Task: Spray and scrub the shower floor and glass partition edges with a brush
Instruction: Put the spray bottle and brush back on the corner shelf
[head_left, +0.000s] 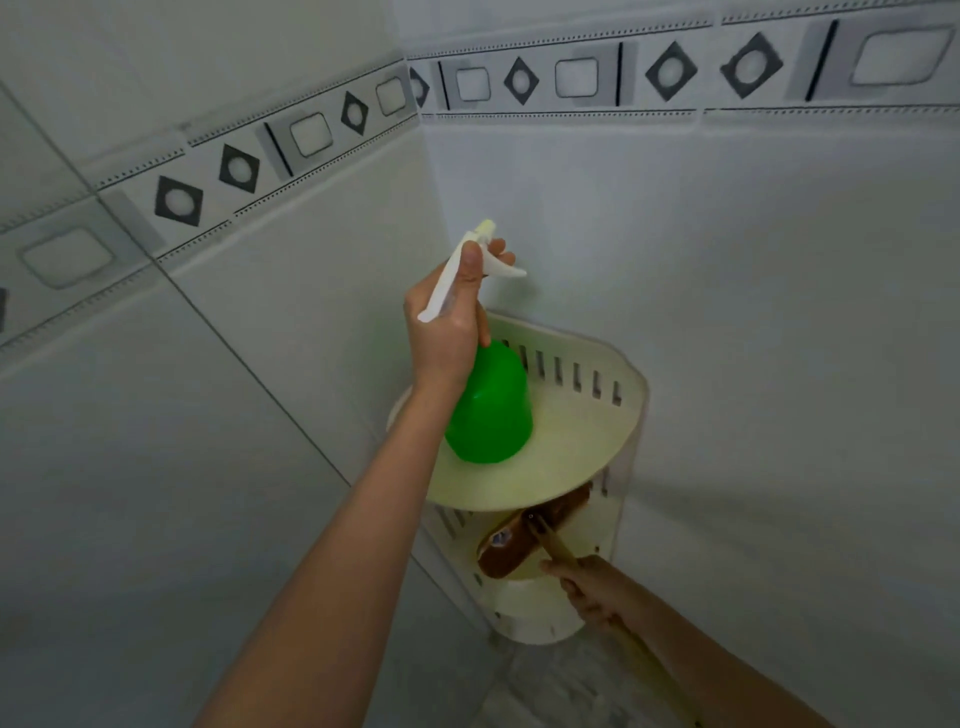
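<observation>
The left hand (447, 332) is gripping the spray bottle (491, 410) by its white neck, thumb lying flat along the spray head and the other fingers curling round underneath, one fingertip poking out just behind the trigger. That is a carrying grip that is also close to a spraying one. The green body is hanging over the top tier of the corner shelf (597, 415), tilting a little towards the wall (whether its base is touching the tier or just clearing it, I cannot tell). The right hand (592, 592) is wrapping its fingers tightly round the wooden handle of the brush (519, 540), close behind the head for control. The brown head is lying at the lower tier, tucked just under the edge of the top one. Both tools seem to be sitting at their storage spot, one in each hand, so this is probably the fetching step, with spraying and scrubbing not yet under way. The floor (561, 686) to be cleaned is showing only as a dim strip below the shelf.
</observation>
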